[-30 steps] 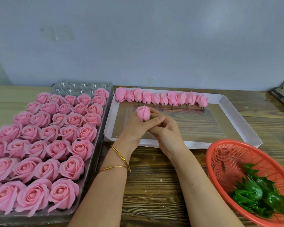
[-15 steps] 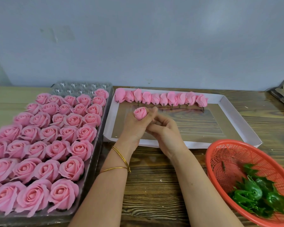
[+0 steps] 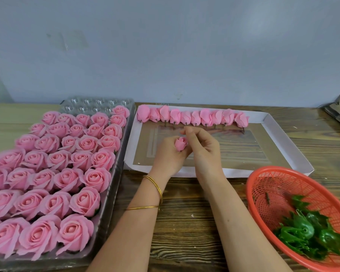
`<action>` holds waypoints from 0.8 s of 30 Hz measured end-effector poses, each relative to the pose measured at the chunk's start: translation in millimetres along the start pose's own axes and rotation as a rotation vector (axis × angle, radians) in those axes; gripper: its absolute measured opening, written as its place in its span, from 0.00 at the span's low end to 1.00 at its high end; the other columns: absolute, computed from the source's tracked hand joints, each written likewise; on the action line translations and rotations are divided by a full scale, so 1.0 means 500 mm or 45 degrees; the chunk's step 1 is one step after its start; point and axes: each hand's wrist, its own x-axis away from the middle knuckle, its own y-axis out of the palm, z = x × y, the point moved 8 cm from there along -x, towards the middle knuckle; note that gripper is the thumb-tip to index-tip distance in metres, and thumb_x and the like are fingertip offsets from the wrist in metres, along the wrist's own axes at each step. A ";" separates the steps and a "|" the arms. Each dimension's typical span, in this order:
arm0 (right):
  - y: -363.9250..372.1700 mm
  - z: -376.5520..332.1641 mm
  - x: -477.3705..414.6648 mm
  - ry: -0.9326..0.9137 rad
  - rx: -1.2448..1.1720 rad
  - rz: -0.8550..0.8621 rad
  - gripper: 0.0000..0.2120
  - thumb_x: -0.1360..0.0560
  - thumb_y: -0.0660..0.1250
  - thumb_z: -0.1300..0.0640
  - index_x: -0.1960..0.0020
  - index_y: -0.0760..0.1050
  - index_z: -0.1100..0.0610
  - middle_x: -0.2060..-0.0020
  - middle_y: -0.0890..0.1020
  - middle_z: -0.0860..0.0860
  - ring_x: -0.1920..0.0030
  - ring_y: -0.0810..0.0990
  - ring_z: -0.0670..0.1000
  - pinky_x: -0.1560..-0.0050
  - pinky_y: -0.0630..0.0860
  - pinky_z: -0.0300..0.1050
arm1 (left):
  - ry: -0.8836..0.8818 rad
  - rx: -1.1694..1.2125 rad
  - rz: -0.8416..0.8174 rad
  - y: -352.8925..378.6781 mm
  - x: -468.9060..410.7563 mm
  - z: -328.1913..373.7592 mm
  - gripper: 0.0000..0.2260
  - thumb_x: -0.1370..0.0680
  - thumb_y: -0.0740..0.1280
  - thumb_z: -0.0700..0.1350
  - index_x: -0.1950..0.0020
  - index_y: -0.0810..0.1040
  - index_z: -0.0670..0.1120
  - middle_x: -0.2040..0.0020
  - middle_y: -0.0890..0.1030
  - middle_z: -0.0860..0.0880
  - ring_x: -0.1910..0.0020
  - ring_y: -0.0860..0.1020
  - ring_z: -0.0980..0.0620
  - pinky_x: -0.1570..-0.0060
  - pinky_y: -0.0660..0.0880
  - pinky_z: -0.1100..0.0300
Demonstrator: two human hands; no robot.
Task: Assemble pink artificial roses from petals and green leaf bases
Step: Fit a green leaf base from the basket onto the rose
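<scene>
A person's two bare hands work over a wooden table [image 3: 185, 222]. The left hand [image 3: 168, 156] holds one pink bud [image 3: 181, 143], its fingers curled round the bud's lower half so that only the pink top shows. A moment ago the right hand [image 3: 204, 152] was tucked close behind the left, with both closed in at the bud's base. Now the right hand has come off the base and risen. Its fingers [image 3: 187, 131] are bent, with thumb and forefinger drawn close together just above and to the right of the bud. Whether they pinch a petal edge or nothing cannot be told. The bud also sits a little lower and nearer the person than before. This suggests the work at the base is done and the outer petals come next, though no green shows under the bud now. The bud hangs above the near left part of a white tray [image 3: 283, 132], clear of its floor. A row of buds [image 3: 192, 117] lies along the tray's far edge, close beyond the raised fingers. Finished roses [image 3: 67, 173] fill a clear tray [image 3: 116, 173] to the left. At the right a red basket [image 3: 263, 185] holds green leaf bases [image 3: 306, 232], well apart from both hands.
</scene>
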 end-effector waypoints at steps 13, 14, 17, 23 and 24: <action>0.030 0.007 0.008 -0.082 0.325 -0.140 0.07 0.24 0.71 0.60 0.51 0.82 0.49 0.53 0.85 0.47 0.49 0.82 0.43 0.43 0.77 0.42 | -0.009 -0.384 -0.027 0.008 -0.001 0.012 0.11 0.18 0.60 0.43 0.47 0.80 0.40 0.50 0.81 0.42 0.49 0.79 0.45 0.51 0.73 0.59; 0.031 0.010 0.008 -0.077 0.354 -0.157 0.07 0.23 0.70 0.59 0.48 0.82 0.49 0.52 0.85 0.46 0.48 0.81 0.42 0.43 0.77 0.40 | -0.030 -0.367 -0.042 0.012 -0.003 0.006 0.11 0.18 0.59 0.43 0.46 0.79 0.39 0.49 0.81 0.43 0.47 0.78 0.45 0.51 0.73 0.63; 0.033 0.019 0.008 -0.029 0.387 -0.189 0.10 0.22 0.69 0.57 0.41 0.80 0.52 0.47 0.83 0.47 0.45 0.80 0.42 0.44 0.76 0.36 | -0.071 -0.337 -0.072 0.019 -0.004 -0.002 0.10 0.18 0.59 0.44 0.47 0.79 0.42 0.54 0.77 0.49 0.48 0.78 0.48 0.65 0.65 0.71; 0.038 0.023 0.010 -0.024 0.496 -0.224 0.16 0.21 0.67 0.53 0.34 0.76 0.51 0.40 0.80 0.46 0.39 0.76 0.40 0.40 0.70 0.30 | -0.077 -0.206 -0.006 0.014 -0.011 -0.024 0.07 0.19 0.61 0.42 0.53 0.78 0.48 0.55 0.80 0.50 0.53 0.79 0.50 0.55 0.73 0.59; 0.039 0.024 0.011 -0.024 0.512 -0.226 0.17 0.21 0.67 0.52 0.33 0.75 0.52 0.39 0.79 0.45 0.38 0.75 0.40 0.39 0.70 0.30 | -0.065 -0.256 -0.051 0.019 -0.012 -0.022 0.10 0.19 0.61 0.43 0.59 0.75 0.52 0.60 0.79 0.53 0.57 0.78 0.51 0.58 0.73 0.58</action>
